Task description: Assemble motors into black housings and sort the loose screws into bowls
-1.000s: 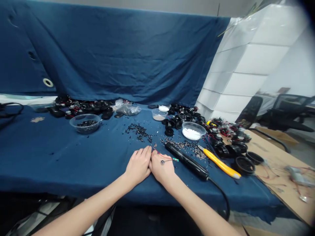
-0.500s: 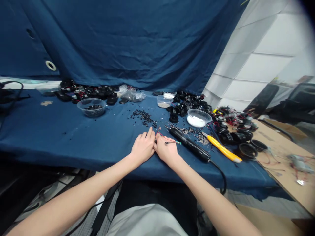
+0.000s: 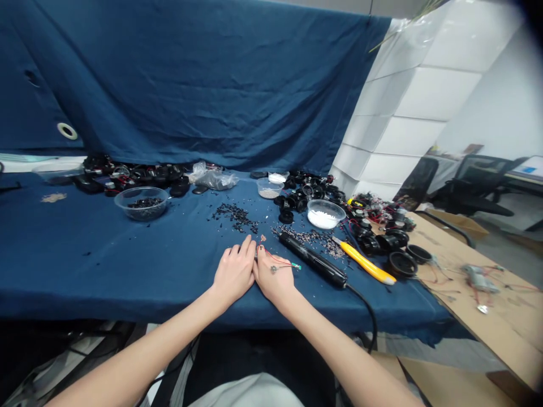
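Forearms reach in from the near edge and meet at the middle of the blue cloth. Left hand and right hand lie knuckles up, side by side and touching, fingers curled loosely around a small part with red wire that lies across the right hand's back; what the fingertips pinch is hidden. Steady work here probably means keeping both wrists planted on the cloth and the wire slack. Just beyond lie a black powered tool, a yellow knife and scattered dark bits.
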`<state>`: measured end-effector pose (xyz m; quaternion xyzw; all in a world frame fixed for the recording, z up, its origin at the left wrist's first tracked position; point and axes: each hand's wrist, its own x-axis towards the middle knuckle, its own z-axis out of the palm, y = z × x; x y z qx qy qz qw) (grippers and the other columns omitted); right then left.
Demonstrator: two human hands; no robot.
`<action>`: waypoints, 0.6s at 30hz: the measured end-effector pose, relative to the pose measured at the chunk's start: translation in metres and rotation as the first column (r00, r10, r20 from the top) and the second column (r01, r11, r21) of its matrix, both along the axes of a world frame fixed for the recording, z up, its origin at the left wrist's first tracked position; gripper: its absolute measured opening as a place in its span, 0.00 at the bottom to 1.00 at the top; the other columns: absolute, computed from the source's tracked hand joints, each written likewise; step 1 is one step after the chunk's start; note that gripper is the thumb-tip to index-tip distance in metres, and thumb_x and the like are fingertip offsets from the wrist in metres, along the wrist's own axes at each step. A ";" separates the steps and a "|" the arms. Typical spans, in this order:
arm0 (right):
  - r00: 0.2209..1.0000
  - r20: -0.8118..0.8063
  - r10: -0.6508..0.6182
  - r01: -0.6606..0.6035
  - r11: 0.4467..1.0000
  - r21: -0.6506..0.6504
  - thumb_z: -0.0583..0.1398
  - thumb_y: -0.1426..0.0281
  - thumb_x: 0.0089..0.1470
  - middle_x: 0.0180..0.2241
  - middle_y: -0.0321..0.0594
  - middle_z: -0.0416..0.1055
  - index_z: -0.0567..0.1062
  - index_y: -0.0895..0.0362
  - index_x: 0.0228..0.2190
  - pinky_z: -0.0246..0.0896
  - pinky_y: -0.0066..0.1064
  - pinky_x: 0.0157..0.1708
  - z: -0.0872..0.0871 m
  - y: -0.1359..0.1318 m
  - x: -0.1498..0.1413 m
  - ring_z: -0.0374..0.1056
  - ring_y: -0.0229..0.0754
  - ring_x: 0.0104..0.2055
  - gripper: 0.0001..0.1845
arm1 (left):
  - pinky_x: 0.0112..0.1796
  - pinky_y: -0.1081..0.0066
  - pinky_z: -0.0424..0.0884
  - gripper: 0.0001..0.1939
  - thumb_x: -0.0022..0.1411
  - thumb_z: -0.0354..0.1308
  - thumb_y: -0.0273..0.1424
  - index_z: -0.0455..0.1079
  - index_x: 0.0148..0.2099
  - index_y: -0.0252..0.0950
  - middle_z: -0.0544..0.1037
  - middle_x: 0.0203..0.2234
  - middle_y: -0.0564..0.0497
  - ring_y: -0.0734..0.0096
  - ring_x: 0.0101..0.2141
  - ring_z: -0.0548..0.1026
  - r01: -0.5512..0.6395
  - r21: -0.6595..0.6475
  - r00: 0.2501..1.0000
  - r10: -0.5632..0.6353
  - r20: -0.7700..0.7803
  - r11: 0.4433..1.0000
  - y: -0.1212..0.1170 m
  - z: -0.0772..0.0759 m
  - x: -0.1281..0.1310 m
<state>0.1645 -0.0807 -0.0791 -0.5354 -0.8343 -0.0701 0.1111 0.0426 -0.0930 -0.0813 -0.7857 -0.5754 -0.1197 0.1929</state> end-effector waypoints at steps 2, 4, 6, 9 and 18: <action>1.000 -0.008 -0.012 0.012 1.000 -0.002 0.48 0.68 0.65 0.43 0.52 0.75 0.65 0.63 0.56 0.66 0.34 0.39 0.000 0.000 -0.002 0.74 0.46 0.39 0.21 | 0.43 0.61 0.70 0.24 0.63 0.47 0.25 0.61 0.61 0.26 0.66 0.60 0.38 0.57 0.45 0.74 -0.028 0.000 1.000 0.028 -0.005 1.000 0.000 -0.001 0.001; 0.999 -0.021 -0.029 0.029 1.000 -0.006 0.48 0.69 0.65 0.41 0.53 0.75 0.66 0.63 0.55 0.65 0.34 0.39 0.001 -0.001 -0.004 0.74 0.47 0.40 0.20 | 0.42 0.62 0.71 0.22 0.64 0.46 0.25 0.63 0.60 0.26 0.68 0.58 0.38 0.57 0.45 0.75 -0.042 -0.008 0.999 0.041 -0.026 0.999 0.000 -0.001 0.001; 0.998 -0.036 -0.047 0.046 0.999 -0.013 0.48 0.69 0.65 0.40 0.54 0.75 0.66 0.63 0.55 0.65 0.35 0.39 0.002 -0.002 -0.005 0.73 0.49 0.40 0.20 | 0.41 0.63 0.71 0.23 0.64 0.47 0.25 0.63 0.60 0.26 0.68 0.59 0.37 0.57 0.44 0.75 -0.046 -0.023 0.997 0.045 -0.056 0.999 0.000 0.000 0.001; 0.997 -0.057 -0.055 0.054 0.998 -0.028 0.48 0.67 0.65 0.40 0.53 0.75 0.67 0.62 0.54 0.65 0.34 0.39 0.003 -0.003 -0.007 0.73 0.49 0.41 0.20 | 0.40 0.63 0.72 0.25 0.64 0.47 0.25 0.60 0.62 0.23 0.62 0.62 0.34 0.57 0.43 0.76 -0.062 -0.042 0.994 0.058 -0.091 0.997 0.000 0.002 0.001; 0.994 -0.043 -0.098 0.095 0.993 -0.072 0.48 0.67 0.65 0.40 0.51 0.76 0.66 0.59 0.55 0.64 0.31 0.38 0.005 -0.004 -0.010 0.75 0.46 0.39 0.20 | 0.41 0.63 0.75 0.27 0.64 0.45 0.23 0.56 0.64 0.20 0.53 0.65 0.31 0.55 0.48 0.74 -0.080 -0.053 0.993 0.075 -0.095 0.995 -0.001 0.004 0.001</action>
